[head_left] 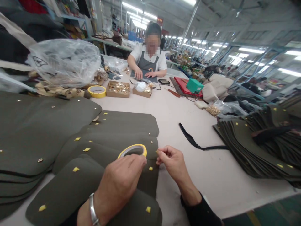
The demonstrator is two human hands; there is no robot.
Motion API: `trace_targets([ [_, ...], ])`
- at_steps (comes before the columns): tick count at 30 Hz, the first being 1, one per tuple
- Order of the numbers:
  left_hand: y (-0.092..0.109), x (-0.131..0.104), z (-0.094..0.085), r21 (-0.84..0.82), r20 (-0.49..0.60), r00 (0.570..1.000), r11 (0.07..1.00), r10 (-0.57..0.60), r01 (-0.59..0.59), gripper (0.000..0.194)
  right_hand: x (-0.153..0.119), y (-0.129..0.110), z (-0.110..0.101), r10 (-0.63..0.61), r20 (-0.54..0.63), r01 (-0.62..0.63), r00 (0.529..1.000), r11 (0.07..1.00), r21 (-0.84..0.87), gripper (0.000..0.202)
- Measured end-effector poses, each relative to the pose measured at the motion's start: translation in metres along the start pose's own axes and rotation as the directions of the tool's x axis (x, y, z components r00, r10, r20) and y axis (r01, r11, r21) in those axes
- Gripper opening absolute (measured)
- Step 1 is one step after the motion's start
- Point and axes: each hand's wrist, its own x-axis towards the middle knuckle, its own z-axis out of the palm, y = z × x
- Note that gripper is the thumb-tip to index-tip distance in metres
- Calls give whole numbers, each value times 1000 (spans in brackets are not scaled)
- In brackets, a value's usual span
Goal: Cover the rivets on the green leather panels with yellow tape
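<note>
My left hand (121, 180), with a silver bracelet at its wrist, is closed round the near edge of a roll of yellow tape (133, 149). Just right of the roll, my right hand (172, 161) pinches a small yellow bit of tape (157, 152) between thumb and finger. Beneath my left hand lie overlapping dark olive panels (129, 121). Several yellow tape pieces (86, 149) stick to them, and small metal studs (151, 142) show near some edges.
A second tape roll (97, 91) lies beside a box of gold metal parts (118, 89). On the right are a black strip (191, 140) and stacked olive panels (237, 141). Across the table (188, 175), a person (150, 59) handles dark material. A green box (195, 85) is beyond.
</note>
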Motion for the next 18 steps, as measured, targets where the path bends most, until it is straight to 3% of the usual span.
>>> trace_targets([
  [4, -16, 0, 18, 167, 291, 952, 985, -92, 44, 16, 12, 21, -13, 41, 95, -40, 995, 999, -12, 30],
  [6, -19, -1, 22, 183, 367, 922, 981, -126, 61, 16, 14, 26, -14, 63, 125, -60, 990, 998, -31, 30],
  [13, -20, -1, 18, 36, 401, 907, 992, -125, 121, 20, 15, 20, -18, 125, 227, -101, 966, 988, -113, 19],
  [18, -25, -2, 21, -24, 418, 905, 995, -82, 102, 20, 7, 9, -18, 33, 319, 93, 947, 923, -373, 13],
])
